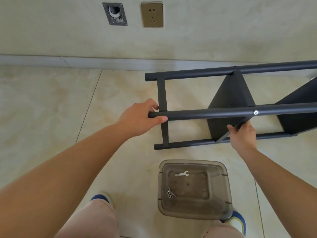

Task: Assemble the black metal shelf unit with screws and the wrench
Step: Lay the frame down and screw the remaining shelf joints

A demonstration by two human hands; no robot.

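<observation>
The black metal shelf unit (228, 98) lies on its side on the tiled floor, its round posts running left to right. My left hand (142, 117) grips the end of the near upper post (205, 113). My right hand (243, 134) holds the edge of a black shelf panel just below that post. A silver screw head (255, 112) shows on the post above my right hand. The small silver wrench (182, 174) and a few screws with washers (170, 194) lie in a clear plastic bin (223, 170) on the floor near my feet.
The wall with a baseboard (85, 61) runs right behind the shelf unit. A wall socket (152, 14) and an open wall box (115, 14) sit higher up. My shoes (101, 199) and knees are at the bottom edge, either side of the bin.
</observation>
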